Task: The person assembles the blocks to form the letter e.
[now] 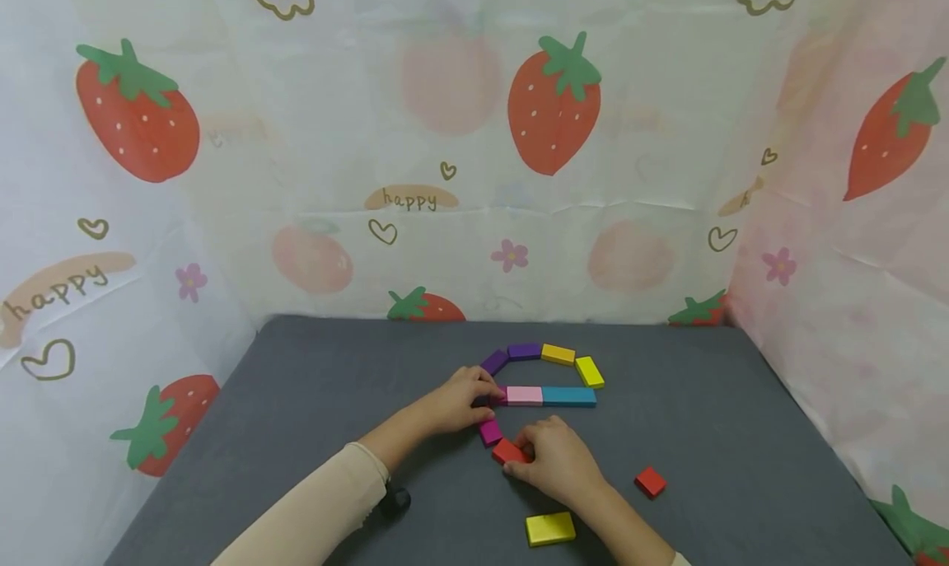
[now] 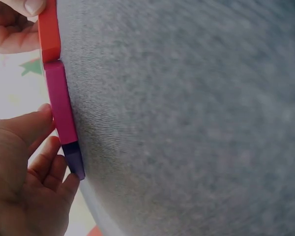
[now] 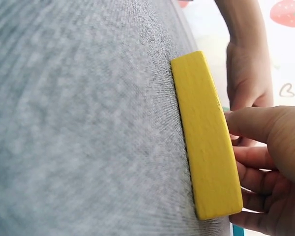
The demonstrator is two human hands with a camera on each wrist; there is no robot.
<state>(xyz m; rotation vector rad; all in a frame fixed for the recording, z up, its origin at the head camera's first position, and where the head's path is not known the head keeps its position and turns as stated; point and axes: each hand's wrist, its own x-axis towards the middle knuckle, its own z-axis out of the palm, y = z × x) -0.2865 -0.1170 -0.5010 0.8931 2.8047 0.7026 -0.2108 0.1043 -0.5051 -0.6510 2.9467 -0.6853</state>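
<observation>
My left hand [image 1: 467,399] rests at the left side of a block outline. Its fingertips touch a magenta block in the middle row, and its thumb is beside the lower magenta block [image 1: 490,432]. In the left wrist view the thumb touches a magenta block [image 2: 61,103], with other fingers by a purple block [image 2: 74,160]. Right of there, my right hand [image 1: 559,459] pinches a red block [image 1: 507,451] whose end meets the lower magenta block. In the right wrist view a yellow block [image 3: 206,142] stands before the right hand and hides the red block.
Purple blocks [image 1: 524,352], an orange-yellow block [image 1: 558,354] and a bright yellow block [image 1: 589,372] curve above a pink block [image 1: 524,396] and a blue block [image 1: 568,397]. A loose red block [image 1: 651,482] lies at right, a yellow block [image 1: 550,529] in front. Strawberry-print cloth [image 1: 474,253] encloses the grey table [image 1: 296,434].
</observation>
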